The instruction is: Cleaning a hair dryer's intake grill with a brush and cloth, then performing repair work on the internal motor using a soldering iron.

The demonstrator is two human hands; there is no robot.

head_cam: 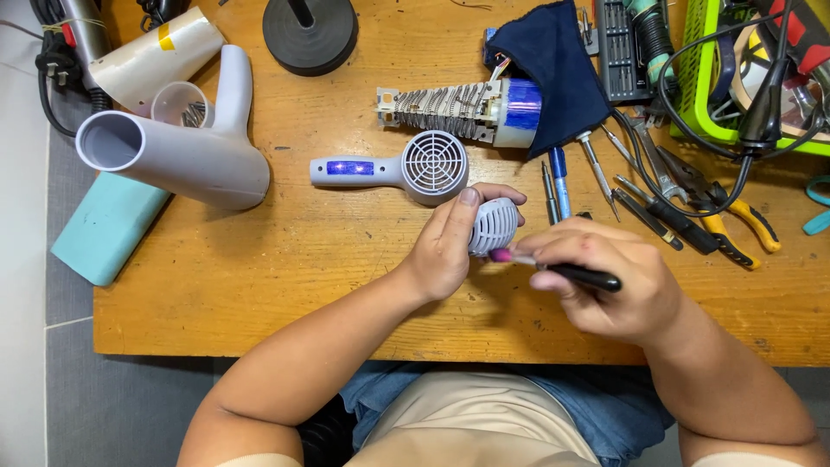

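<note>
The left hand (450,246) grips a small domed grille cap (494,225) of ribbed grey plastic, held above the wooden table (285,268). The right hand (609,290) is closed around a thin black-handled brush (571,274), whose pink tip seems to touch the cap. Two smooth grey hair-dryer shells lie nearby: a large body (186,147) at left and a handle half with a round grille (406,166). Behind it lie one coiled heating element (458,108), a dark blue cloth (553,69), screwdrivers and pliers.
</note>
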